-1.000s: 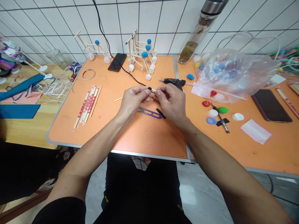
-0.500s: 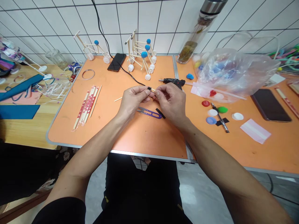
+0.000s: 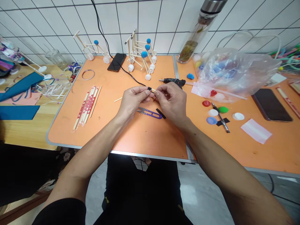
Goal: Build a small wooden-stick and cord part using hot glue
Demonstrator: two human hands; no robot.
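Pale stick [image 3: 153,90] — black band [image 3: 149,88], purple snips [image 3: 151,112]

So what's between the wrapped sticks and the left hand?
In the head view: an unwrapped stick beside the wrapped sticks, then a stick end whose other end the left hand hides.

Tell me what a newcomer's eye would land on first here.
First, the left hand and right hand, fingertips close together above the middle of the orange table, pinching a small pale stick with a black piece. Next, the stick frames with blue balls beyond them, near the tiled wall. Then the tall clear bottle at the back, right of centre.
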